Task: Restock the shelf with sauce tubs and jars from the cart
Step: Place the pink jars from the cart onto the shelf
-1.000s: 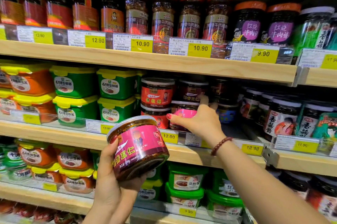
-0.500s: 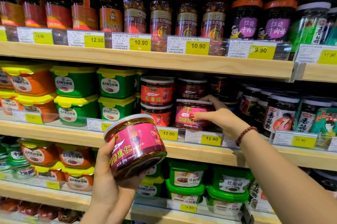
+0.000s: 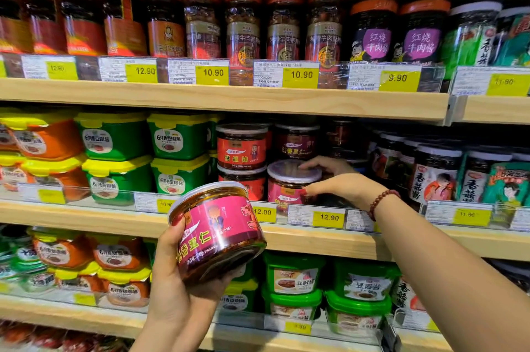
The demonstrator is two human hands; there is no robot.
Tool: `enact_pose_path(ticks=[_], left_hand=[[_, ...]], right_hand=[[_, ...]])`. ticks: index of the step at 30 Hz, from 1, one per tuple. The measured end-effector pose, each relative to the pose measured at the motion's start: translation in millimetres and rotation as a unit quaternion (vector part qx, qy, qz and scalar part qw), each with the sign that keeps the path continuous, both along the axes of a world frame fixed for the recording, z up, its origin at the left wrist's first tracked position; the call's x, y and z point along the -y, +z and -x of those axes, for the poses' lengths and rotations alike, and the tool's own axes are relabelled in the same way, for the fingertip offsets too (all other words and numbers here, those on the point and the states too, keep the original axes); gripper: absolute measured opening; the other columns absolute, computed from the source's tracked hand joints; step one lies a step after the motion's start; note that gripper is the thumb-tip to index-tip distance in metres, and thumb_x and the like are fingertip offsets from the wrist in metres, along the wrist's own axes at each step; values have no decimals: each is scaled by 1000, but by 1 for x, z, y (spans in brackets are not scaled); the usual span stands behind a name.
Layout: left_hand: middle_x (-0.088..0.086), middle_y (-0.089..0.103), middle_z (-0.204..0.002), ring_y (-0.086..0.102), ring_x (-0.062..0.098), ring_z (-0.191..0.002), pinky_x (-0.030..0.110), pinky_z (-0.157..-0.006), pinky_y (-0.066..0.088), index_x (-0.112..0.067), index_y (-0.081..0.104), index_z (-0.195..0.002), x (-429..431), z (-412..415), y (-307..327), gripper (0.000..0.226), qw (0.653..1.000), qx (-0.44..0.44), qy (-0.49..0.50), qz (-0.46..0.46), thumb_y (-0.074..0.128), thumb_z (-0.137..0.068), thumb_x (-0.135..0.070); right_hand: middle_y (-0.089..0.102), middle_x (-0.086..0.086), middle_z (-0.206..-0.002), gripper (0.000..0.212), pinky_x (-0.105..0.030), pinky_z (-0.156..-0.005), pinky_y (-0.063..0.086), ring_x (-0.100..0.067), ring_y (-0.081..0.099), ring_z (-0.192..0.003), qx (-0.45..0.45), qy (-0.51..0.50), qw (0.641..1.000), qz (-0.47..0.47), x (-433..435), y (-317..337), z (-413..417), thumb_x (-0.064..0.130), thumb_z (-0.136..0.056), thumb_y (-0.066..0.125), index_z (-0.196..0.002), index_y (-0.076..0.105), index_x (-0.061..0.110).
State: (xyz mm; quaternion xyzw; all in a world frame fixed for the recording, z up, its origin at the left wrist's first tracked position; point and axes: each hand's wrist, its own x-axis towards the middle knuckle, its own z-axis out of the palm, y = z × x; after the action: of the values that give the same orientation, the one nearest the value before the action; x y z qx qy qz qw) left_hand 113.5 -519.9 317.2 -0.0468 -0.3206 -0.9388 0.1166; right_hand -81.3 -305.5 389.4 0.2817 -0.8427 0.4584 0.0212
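On the middle shelf [image 3: 86, 222], the shelf tub [image 3: 289, 179] in the right grip [image 3: 341, 182] stands at the near edge, right of a two-high tub stack [image 3: 242, 162] and left of the jars [image 3: 436, 176], while the held tub [image 3: 218, 231] in the left grip [image 3: 177, 280] lies nearer, lower left.

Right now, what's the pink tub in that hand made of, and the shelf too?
The held tub in the left hand looks like clear, glossy plastic: you see oily sauce through its wall, and light glints off it. The shelf looks like pale, matte wood, with faint grain, though it could be laminate.
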Motion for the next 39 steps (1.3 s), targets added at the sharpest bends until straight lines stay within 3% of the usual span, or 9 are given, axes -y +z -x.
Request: enact_pose_path(ticks=[3, 6, 11, 15, 24, 27, 30, 33, 39], left_hand=[[20, 68, -106, 68, 37, -89, 51, -71, 54, -15, 69, -108, 3, -3, 1, 86, 1000, 4, 4, 3, 87, -31, -48], [20, 68, -108, 68, 38, -91, 52, -73, 54, -15, 65, -114, 6, -3, 0, 93, 1000, 19, 9, -4, 88, -29, -47], [18, 68, -109, 67, 36, -96, 60, -81, 48, -16, 64, -115, 10, -3, 0, 96, 999, 27, 33, -4, 88, -28, -46], [17, 67, -113, 66, 35, -100, 60, -87, 46, -18, 63, -116, 14, -3, 0, 95, 999, 20, 40, 10, 88, -30, -48], [12, 67, -105, 64, 30, -101, 55, -93, 46, -14, 60, -114, 13, 18, 46, 91, 992, -57, 46, 104, 87, -34, -48], [7, 69, -95, 64, 23, -95, 51, -102, 42, -15, 60, -106, 12, 33, 62, 69, 985, -71, 59, 148, 80, -45, -40], [-2, 70, -77, 67, 13, -76, 36, -83, 52, -20, 63, -86, 6, 50, 71, 44, 973, -93, 82, 193, 71, -48, -41], [0, 72, -75, 69, 11, -69, 22, -58, 54, -13, 60, -96, -1, 63, 74, 53, 958, -125, 90, 243, 71, -50, -38], [7, 73, -89, 69, 23, -84, 33, -70, 56, -17, 66, -93, -20, 88, 69, 46, 931, -142, 141, 304, 77, -55, -40]], right_hand=[[57, 3, -118, 46, -11, -81, 43, -10, 54, -105, -11, -7, 999, -48, 5, 2, -2, 17, -71, 83, -111, 60, 25], [48, -1, -119, 57, -24, -84, 45, -17, 53, -103, -78, -101, 988, -91, 25, -4, -1, 48, -61, 84, -107, 56, 30], [55, 0, -109, 58, -31, -79, 50, -17, 54, -94, -132, -165, 971, -109, 38, -6, -6, 65, -49, 76, -92, 62, 29], [62, 9, -96, 42, -25, -69, 46, -10, 57, -88, -98, -97, 988, -65, 27, -6, -14, 49, -62, 83, -92, 65, 24], [61, 2, -114, 48, -25, -78, 48, -13, 58, -98, -103, -83, 988, -84, 23, -7, -20, 49, -67, 80, -106, 62, 29], [63, 5, -114, 58, -14, -74, 48, -4, 59, -93, -89, -70, 992, -51, 21, 2, -36, 45, -71, 80, -121, 59, 23], [60, 11, -122, 61, -14, -90, 45, -1, 57, -109, -89, -26, 993, 75, 20, 10, -62, 43, -67, 83, -121, 59, 28], [63, 6, -123, 59, -28, -97, 48, -7, 60, -114, -49, 68, 986, 147, 22, 13, -83, 40, -64, 83, -117, 58, 33], [64, 13, -113, 70, -17, -82, 51, 3, 62, -100, -88, -2, 986, 144, 28, 10, -97, 31, -62, 88, -121, 51, 29]])
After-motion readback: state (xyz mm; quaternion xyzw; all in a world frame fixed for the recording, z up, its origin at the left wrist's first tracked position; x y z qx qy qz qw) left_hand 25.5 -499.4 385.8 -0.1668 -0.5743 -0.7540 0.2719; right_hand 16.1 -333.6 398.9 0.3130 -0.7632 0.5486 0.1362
